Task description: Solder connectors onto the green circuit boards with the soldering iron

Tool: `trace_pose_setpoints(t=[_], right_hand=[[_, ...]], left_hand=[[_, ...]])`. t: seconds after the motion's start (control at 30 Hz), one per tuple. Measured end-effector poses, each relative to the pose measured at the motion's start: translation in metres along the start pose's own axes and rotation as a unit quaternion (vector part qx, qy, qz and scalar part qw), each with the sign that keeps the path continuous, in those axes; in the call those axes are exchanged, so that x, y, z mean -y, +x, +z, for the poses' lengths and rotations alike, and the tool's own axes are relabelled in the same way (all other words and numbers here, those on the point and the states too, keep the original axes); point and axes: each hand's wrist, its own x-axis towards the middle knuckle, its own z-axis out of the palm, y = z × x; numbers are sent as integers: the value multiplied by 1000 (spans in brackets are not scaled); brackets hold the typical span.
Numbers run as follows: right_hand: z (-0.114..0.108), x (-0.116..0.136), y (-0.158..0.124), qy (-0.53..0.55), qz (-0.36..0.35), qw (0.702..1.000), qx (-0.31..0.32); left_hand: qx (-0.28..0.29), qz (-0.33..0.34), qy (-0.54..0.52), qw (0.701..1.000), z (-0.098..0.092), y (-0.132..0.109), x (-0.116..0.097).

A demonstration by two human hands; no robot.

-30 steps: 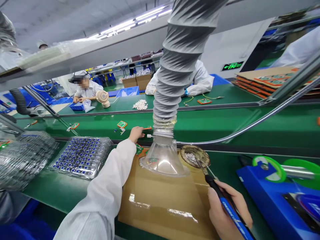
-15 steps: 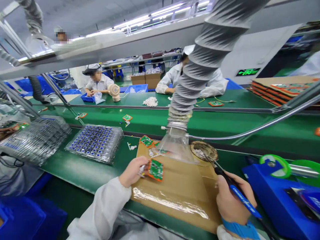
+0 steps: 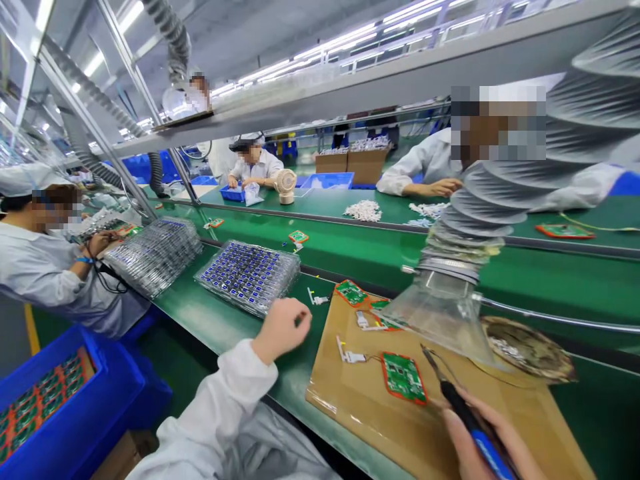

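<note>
My right hand [image 3: 487,437] grips a soldering iron [image 3: 463,413] with a black and blue handle. Its tip points up and left over brown board, and a thin metal piece I cannot identify runs beside it. Left of the tip lies a green circuit board [image 3: 404,377] with an orange edge, wired to a small white connector part [image 3: 351,355]. My left hand [image 3: 284,327] hovers in front of a clear plastic tray stack [image 3: 249,275] holding many small blue parts. Its fingers are curled, thumb and forefinger nearly meeting; anything between them is hidden.
A clear extraction hood [image 3: 440,310] hangs over the brown sheet [image 3: 360,413], beside a round solder dish [image 3: 530,350]. More circuit boards [image 3: 351,292] lie at the sheet's back edge. A blue bin [image 3: 95,407] of boards stands low left. Co-workers sit at left and across the green belt [image 3: 340,250].
My left hand has let go of the circuit board, which now lies on the brown sheet, and moved left toward the trays. The soldering iron has left the solder dish. The view has turned left.
</note>
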Motion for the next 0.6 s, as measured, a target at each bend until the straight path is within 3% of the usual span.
trace_pose_setpoints(t=[0.13, 0.27, 0.43, 0.6], right_hand=[[20, 7, 2, 34, 0, 994, 102], [24, 1, 1, 27, 8, 990, 139], [23, 5, -3, 12, 11, 992, 123], [22, 8, 0, 20, 20, 993, 119]], left_hand=[[5, -93, 143, 985, -43, 40, 63], [26, -122, 207, 970, -53, 93, 106], [75, -122, 250, 958, -44, 138, 117], [110, -115, 273, 949, -52, 154, 113]])
